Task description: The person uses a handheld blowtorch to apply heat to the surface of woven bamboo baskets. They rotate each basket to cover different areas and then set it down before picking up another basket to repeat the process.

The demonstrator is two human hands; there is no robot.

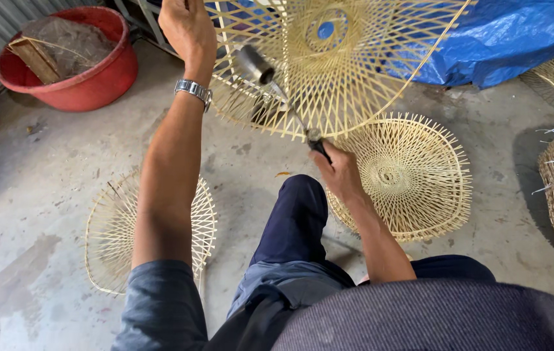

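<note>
Right hand (340, 170) closed around the dark handle of a hammer (270, 81), metal head raised against the underside of a woven bamboo frame (335, 65). Left hand (186, 26) grips the frame's edge, holding it up and tilted over the knees. Step in hand, by the look of it: tapping the weave or rim near the head. Any next blow calls for a steady frame and a short stroke. Finished frames (407, 175) lie on the concrete floor (43, 182); red tub (75, 58) behind, blue tarp (504, 39) beyond.
</note>
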